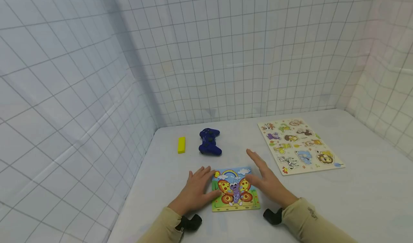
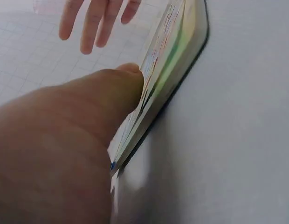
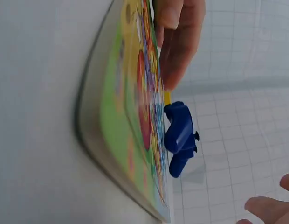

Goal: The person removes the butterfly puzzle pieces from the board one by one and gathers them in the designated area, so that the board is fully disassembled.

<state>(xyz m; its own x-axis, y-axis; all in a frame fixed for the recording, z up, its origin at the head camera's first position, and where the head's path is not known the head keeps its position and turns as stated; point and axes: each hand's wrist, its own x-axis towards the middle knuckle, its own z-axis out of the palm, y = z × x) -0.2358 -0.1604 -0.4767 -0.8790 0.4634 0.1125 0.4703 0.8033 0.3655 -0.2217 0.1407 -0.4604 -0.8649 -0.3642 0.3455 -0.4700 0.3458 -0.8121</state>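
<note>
A butterfly picture puzzle board [image 1: 236, 194] lies flat on the table between the two hands. My left hand [image 1: 194, 193] rests at its left side, fingers extended by the upper left corner. In the left wrist view the left thumb [image 2: 109, 91] is at the board's face; firm contact is unclear. Over the right edge of the board, my right hand [image 1: 269, 184] hovers with fingers extended, holding nothing. The right wrist view has its fingertips [image 3: 268, 207] apart from the board.
Behind the board lie a dark blue game controller [image 1: 209, 142] and a small yellow block [image 1: 181, 144]. A larger animal puzzle board [image 1: 300, 146] sits at the back right. Grid-patterned white cloth [image 1: 213, 56] hangs around the table [image 1: 364, 200].
</note>
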